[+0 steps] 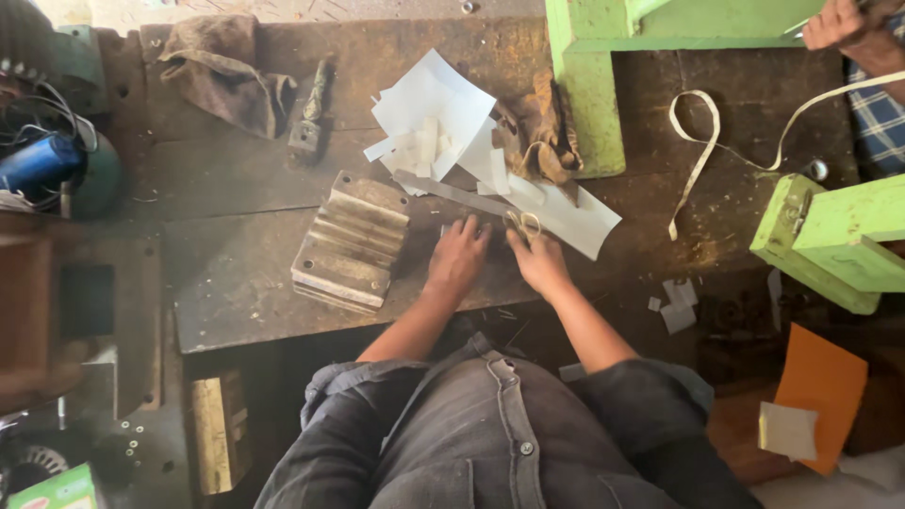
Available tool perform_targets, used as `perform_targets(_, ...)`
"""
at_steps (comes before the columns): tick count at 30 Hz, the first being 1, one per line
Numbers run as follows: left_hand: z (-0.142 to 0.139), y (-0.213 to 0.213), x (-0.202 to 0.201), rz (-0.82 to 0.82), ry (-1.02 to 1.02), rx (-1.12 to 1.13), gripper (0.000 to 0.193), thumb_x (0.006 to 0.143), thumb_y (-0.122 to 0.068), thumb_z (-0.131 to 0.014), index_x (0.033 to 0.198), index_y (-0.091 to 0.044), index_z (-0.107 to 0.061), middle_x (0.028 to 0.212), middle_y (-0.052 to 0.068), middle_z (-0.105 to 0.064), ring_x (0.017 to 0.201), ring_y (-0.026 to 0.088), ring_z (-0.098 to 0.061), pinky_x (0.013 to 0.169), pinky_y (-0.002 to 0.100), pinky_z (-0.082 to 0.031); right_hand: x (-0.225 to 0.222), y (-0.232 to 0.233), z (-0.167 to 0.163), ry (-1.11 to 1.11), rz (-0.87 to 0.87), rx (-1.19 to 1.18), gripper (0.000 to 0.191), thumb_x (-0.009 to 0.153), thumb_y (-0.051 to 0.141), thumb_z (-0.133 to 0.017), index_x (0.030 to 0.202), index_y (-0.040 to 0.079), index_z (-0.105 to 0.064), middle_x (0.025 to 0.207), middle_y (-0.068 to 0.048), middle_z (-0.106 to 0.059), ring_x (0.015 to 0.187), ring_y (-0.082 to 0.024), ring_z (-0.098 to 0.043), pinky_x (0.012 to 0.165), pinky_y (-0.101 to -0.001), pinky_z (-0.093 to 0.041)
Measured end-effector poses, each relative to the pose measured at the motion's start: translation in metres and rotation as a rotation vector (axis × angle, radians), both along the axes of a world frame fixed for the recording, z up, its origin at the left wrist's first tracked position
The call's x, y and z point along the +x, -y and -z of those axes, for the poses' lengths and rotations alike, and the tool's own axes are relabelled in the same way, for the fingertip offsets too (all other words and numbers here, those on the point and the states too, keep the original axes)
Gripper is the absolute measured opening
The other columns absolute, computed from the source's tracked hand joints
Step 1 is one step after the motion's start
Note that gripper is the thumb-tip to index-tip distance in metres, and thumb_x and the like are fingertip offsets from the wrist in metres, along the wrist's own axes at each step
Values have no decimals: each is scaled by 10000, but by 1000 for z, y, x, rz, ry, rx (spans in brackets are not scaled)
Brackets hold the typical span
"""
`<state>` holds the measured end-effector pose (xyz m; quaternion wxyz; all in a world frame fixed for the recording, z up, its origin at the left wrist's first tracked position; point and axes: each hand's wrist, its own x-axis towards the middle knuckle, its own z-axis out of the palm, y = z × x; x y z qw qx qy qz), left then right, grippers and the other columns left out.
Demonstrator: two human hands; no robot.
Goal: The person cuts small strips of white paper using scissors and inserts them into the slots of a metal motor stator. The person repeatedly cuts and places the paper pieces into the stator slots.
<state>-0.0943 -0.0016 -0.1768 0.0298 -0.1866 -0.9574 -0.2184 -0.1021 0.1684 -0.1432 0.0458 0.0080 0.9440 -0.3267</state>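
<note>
The desk [236, 283] is dark brown with rusty orange spots. The paper scraps [434, 118] are white. The ridged metal block [351, 242] is grey with stripes of shadow. The frame [589, 85] is bright green. The rag [222, 66] is brown. A sheet on the floor [822, 377] is orange. Another person's sleeve [881, 118] has blue and white checks.

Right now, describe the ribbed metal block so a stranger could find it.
On the dark, worn workbench, look just beyond the person's left hand. The ribbed metal block lies there tilted, grey with parallel ridges, unlike the white paper scraps behind it.
</note>
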Motion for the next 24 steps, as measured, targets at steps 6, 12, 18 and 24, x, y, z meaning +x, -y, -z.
perform_targets(6,3,8,-5,-114,-31,173,397,818,-23,-624,1212,-69,-646,1255,189,-602,1080,346,-644,834,420,-566,25,-2,6,291,128,-73,483,975,477,-611,985,6,-718,704,-205,-689,705,-361,-713,685,-466,-525)
perform_targets(12,-13,13,24,89,-141,517,419,780,-139,-766,1161,-37,-623,1185,213,-621,1066,384,-647,898,434,-564,32,-10,10,517,279,-700,345,984,412,-695,1077,82,-728,885,5,-675,765,-102,-610,685,-309,-496)
perform_targets(18,-70,13,53,-22,157,834,302,843,-130,-800,1077,-47,-628,1071,116,-663,922,306,-697,768,377,-582,33,-13,-11,292,324,-988,173,893,130,-748,1057,93,-708,915,-3,-704,797,-131,-639,673,-319,-507)
perform_targets(24,-70,17,25,-109,275,1017,189,948,-184,-769,1030,-33,-692,1011,123,-692,892,229,-722,786,336,-589,38,-6,-26,42,43,-748,78,974,78,-732,1036,31,-722,950,-3,-694,892,-83,-619,777,-269,-500)
